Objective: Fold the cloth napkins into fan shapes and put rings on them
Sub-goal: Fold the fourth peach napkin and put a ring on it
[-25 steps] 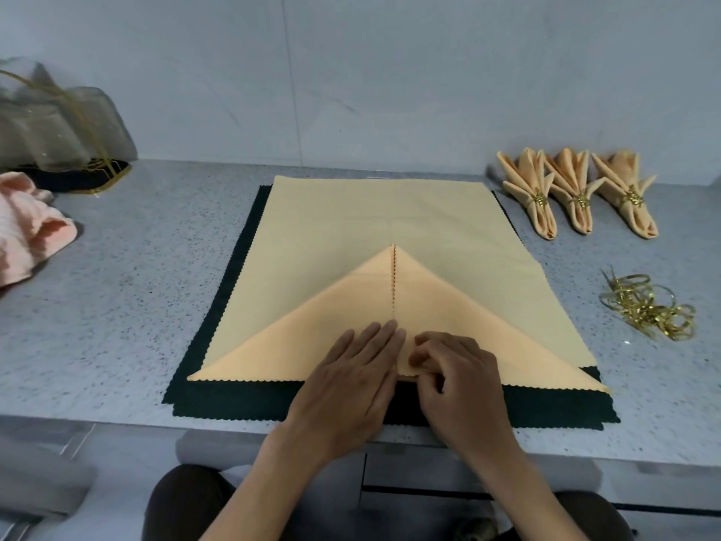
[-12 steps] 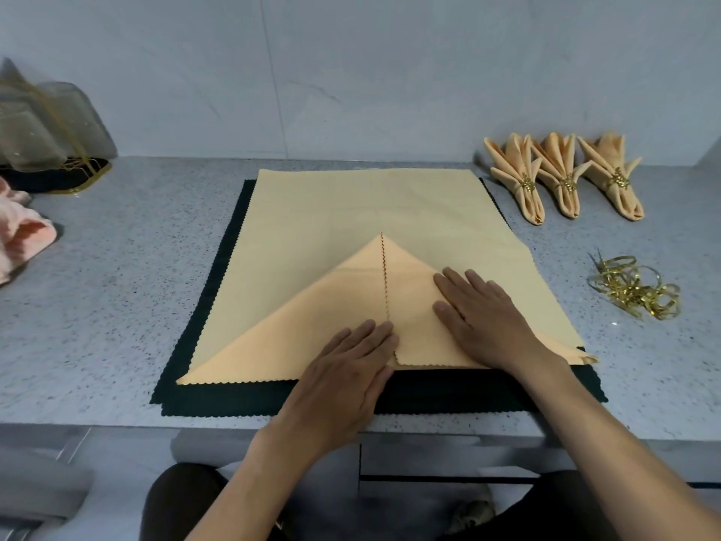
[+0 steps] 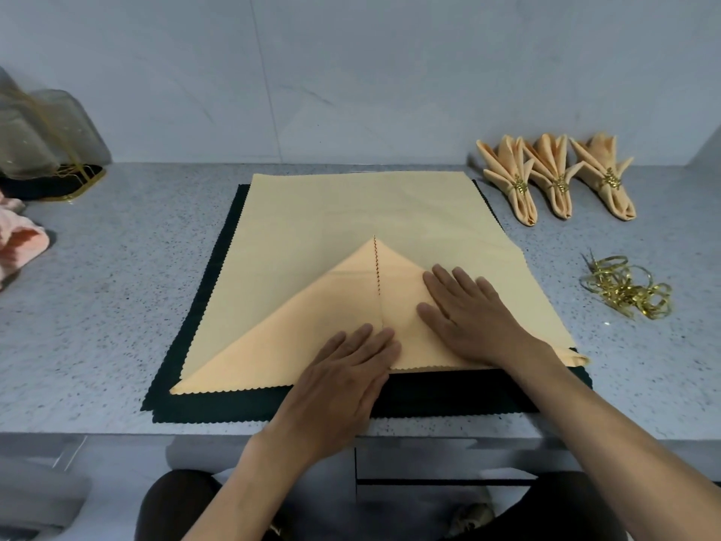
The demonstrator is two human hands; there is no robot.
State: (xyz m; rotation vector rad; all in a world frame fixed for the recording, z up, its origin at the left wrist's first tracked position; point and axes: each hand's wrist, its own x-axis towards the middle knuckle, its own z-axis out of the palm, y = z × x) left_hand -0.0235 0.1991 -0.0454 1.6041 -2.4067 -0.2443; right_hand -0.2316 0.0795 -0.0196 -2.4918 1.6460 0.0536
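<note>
— What's different from a second ago?

— The right hand [image 3: 474,318] was pinching the near edge of the napkin [image 3: 351,212] beside the left hand [image 3: 343,384]. It has since let go, moved out over the right flap and now lies flat there, fingers straight and spread, holding nothing.

— And the left one?

— It has hardly moved. It presses palm-down, fingers straight and together, on the near edge by the centre seam where the two flaps meet.

— Where is the napkin itself?

— Spread on a dark mat [image 3: 187,376] in the middle of the table [image 3: 117,306], its two near corners folded in so they form a triangle pointing away from the person.

— So what does the change mean?

— I'd say the corner fold is made and the right hand is smoothing its crease while the left pins the cloth. The pleating for the fan has not begun.

— How far along overall?

— Three finished napkins [image 3: 554,181] with rings lie at the back right, and a pile of gold rings [image 3: 624,287] waits near the right edge.
</note>
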